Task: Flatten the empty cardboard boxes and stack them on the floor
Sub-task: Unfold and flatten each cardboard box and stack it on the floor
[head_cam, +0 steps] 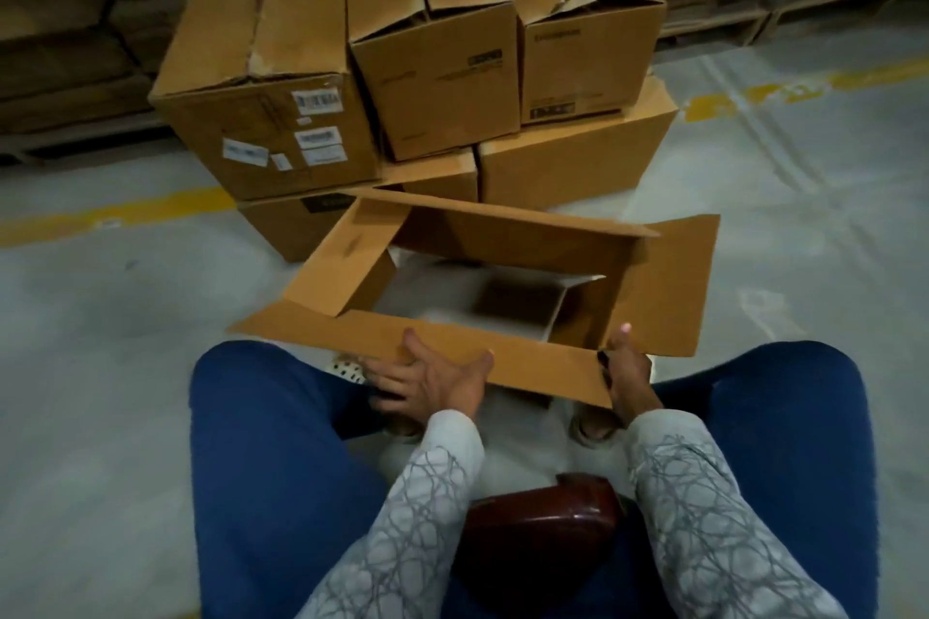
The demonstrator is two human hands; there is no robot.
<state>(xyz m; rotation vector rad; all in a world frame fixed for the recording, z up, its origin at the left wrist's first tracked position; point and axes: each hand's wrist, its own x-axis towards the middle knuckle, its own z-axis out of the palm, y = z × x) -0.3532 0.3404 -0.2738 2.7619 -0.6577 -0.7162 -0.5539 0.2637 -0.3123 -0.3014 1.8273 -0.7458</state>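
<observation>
The floor (125, 317) was bare grey concrete around the person, and no flat stack showed on it yet. The pile (437, 80) of boxes stood at 12 o'clock, its top three leaning, with torn flaps. The box (352, 261) in work was held low at centre, just before the knees (261, 417), its flaps splayed and its inside blurred; grey floor seemed to show through its bottom.

The left hand (432, 382) grasped the near flap at 6 o'clock, thumb on top and fingers spread around the edge. The right hand (626, 367) clasped the near corner at 5 o'clock, thumb raised.

Risks, as I judged them: the far wall sat near the pile, so a push forward to collapse the box might knock the leaning top boxes down. With both grips on one side only, the box might twist or slip rather than fold.

The knees hemmed the box at 7 and 5 o'clock. The stool (543, 518) lay at 6 o'clock, and a yellow line (115, 216) ran at 9 o'clock.
</observation>
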